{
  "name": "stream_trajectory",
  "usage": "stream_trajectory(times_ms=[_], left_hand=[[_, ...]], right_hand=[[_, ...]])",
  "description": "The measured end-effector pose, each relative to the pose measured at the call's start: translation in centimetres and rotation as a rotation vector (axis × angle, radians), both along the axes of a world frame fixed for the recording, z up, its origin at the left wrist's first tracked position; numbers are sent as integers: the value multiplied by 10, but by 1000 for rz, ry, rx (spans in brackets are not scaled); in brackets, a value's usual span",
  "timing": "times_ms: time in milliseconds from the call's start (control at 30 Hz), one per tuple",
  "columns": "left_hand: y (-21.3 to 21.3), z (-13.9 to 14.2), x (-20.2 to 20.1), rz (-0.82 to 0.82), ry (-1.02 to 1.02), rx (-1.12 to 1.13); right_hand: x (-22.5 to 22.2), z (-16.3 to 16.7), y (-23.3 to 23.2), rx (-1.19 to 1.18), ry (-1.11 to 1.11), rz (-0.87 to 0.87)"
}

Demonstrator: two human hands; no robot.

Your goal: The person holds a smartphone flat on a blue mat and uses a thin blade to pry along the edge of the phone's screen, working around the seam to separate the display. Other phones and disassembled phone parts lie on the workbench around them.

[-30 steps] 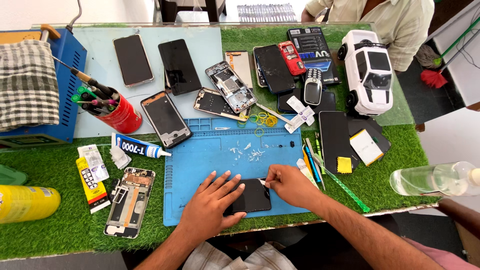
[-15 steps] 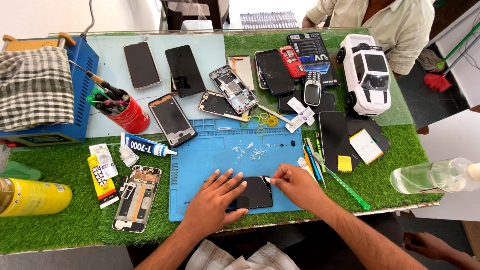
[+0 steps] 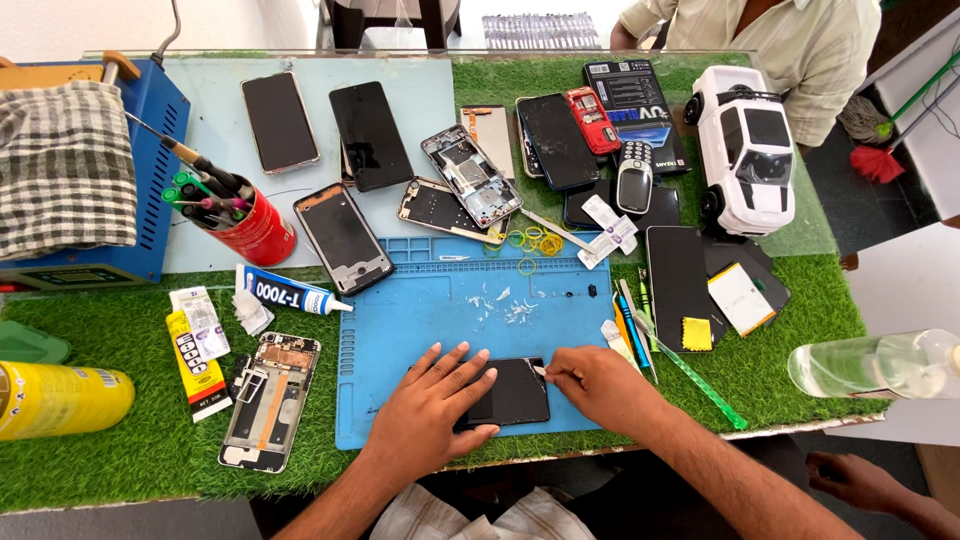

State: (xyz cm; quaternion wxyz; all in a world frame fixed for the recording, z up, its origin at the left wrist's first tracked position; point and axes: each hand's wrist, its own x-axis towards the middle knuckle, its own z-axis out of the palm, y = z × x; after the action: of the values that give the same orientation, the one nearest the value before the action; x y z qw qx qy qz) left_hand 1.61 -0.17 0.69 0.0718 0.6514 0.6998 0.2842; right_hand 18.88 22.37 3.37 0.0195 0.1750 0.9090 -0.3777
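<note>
pressing flat glossy black phone (image 3: 515,391), left hand (image 3: 432,412).

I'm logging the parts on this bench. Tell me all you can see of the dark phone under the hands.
The dark phone is a flat black rectangle with a glossy face, lying flat on the blue mat near its front edge. The left hand presses its left part; the right hand pinches something small and pale at its upper right corner.

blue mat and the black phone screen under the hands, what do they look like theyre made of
Blue mat: probably silicone or soft rubber, matte, with moulded compartments along its top edge. Black phone screen: looks like glass, smooth and glossy with faint reflections. The left hand presses it flat while the right hand works its edge.
</note>
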Motion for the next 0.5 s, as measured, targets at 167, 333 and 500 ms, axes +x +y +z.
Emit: stream_trajectory(times_ms=[167, 333, 500], left_hand=[[1, -2, 0, -4, 3, -3], [1, -3, 0, -12, 1, -11], [1, -3, 0, -2, 7, -8]], right_hand=[[0, -5, -4, -10, -69, -10], [-2, -8, -6, -186, -174, -171], [-9, -12, -1, -348, -238, -271]])
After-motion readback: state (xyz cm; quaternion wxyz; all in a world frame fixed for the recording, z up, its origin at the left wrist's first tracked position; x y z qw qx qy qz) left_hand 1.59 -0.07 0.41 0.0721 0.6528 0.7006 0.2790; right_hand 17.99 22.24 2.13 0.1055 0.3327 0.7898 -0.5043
